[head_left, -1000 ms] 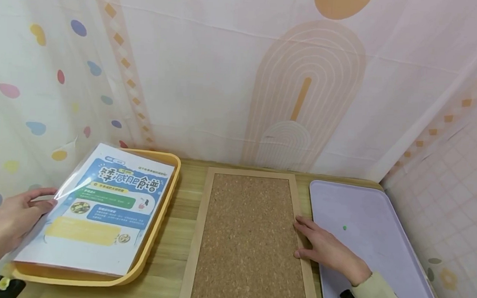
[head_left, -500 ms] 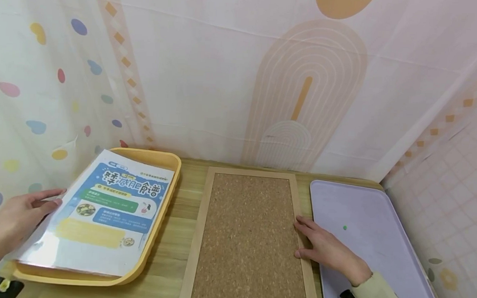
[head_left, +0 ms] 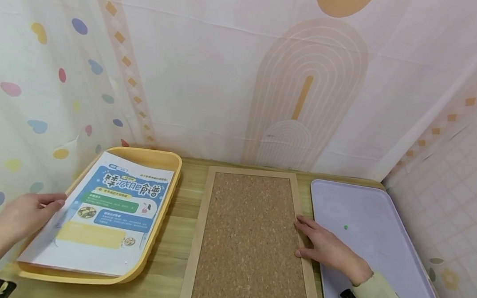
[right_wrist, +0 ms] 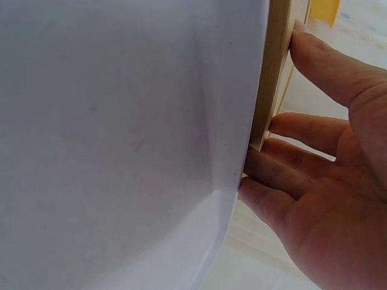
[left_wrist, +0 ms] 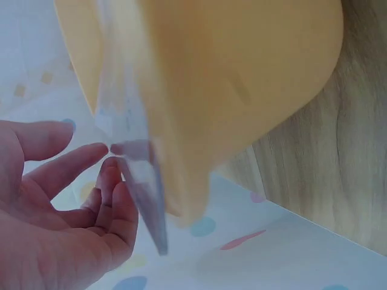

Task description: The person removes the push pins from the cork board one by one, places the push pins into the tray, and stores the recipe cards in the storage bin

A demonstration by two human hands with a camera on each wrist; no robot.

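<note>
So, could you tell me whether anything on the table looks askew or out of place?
Only the leaflet: it lies crooked in the yellow tray, its left edge hanging past the rim, where the left hand touches it. The cork board lies straight, the right hand resting on its frame.

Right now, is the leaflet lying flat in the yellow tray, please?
Not quite: the leaflet overhangs the yellow tray leftward, where the left hand touches its edge.

A blue, white and yellow printed laminated sheet [head_left: 112,210] lies in a yellow plastic tray [head_left: 160,225]. The speckled brown corkboard with pale wooden frame [head_left: 250,238] adjoins a lilac plastic tray [head_left: 378,244] bearing 1 green dot [head_left: 345,227].
</note>
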